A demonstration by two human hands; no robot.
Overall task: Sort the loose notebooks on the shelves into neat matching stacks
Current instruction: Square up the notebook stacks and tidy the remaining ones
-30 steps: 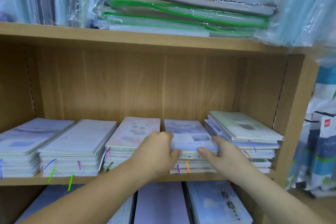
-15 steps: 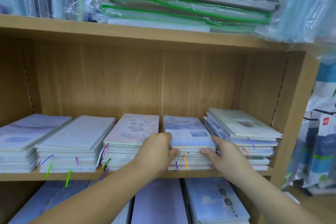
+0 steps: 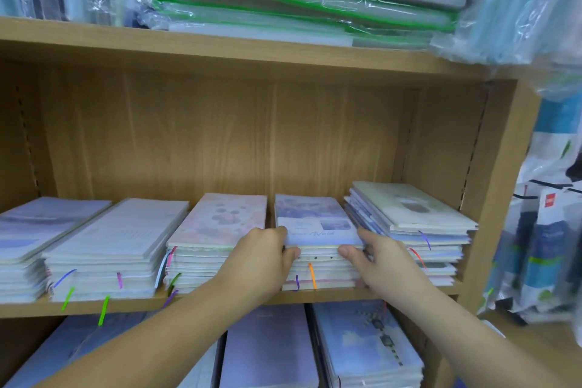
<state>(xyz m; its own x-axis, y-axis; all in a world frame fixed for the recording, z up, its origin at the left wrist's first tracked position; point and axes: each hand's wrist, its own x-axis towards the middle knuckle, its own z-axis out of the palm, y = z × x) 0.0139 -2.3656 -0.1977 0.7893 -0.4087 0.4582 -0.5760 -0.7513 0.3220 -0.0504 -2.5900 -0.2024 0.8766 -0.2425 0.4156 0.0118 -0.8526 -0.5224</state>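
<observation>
On the middle shelf (image 3: 330,295) of the wooden bookcase, five stacks of notebooks sit side by side. The left hand (image 3: 264,258) and right hand (image 3: 379,261) clamp the front corners of the lavender stack (image 3: 310,217), fourth along, with thumbs pressed to its page edges and fingers wrapped round its sides. I'd say the job is well on: the grey-blue stack (image 3: 41,227), white stack (image 3: 122,230) and pink floral stack (image 3: 220,224) look squared and matched. The rightmost stack (image 3: 409,214) is what's left, I reckon, since its mixed covers fan out crookedly. Covers are thin matte card over cream pages, with bright ribbon markers (image 3: 311,276) dangling. Above, glossy plastic-wrapped zip folders (image 3: 299,0) lie slumped.
</observation>
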